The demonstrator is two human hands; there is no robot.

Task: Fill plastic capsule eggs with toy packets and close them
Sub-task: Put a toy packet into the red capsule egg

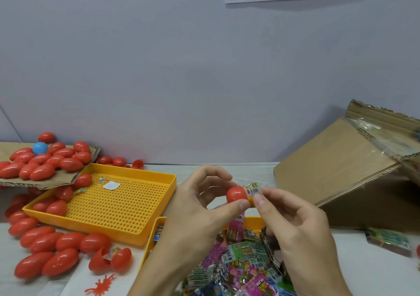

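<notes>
1. We see our left hand in the middle, up above the desk. Its thumb and fingers pinch a red egg half.
2. Our right hand is just beside it. Its thumb and fingers pinch a small toy packet with yellow and green print and a bar code.
3. The packet touches the open side of the red egg half. We cannot tell how far in it goes.
4. Under our hands sits a yellow bin full of toy packets in pink, green and blue.
5. To the left lies a yellow tray with lots of little holes. A few red eggs lie in its left side, and a small white square lies on it too.
6. Behind the tray, a heap of red eggs lies on a piece of cardboard. One blue egg sits in the heap.
7. More shut red eggs lie on the desk at the front left. Next to them is an open egg with something small inside.
8. A little red splat toy lies flat on the desk near the bottom.
9. On the right, a big cardboard box leans tilted on the desk, and one more packet lies in front of it.
</notes>
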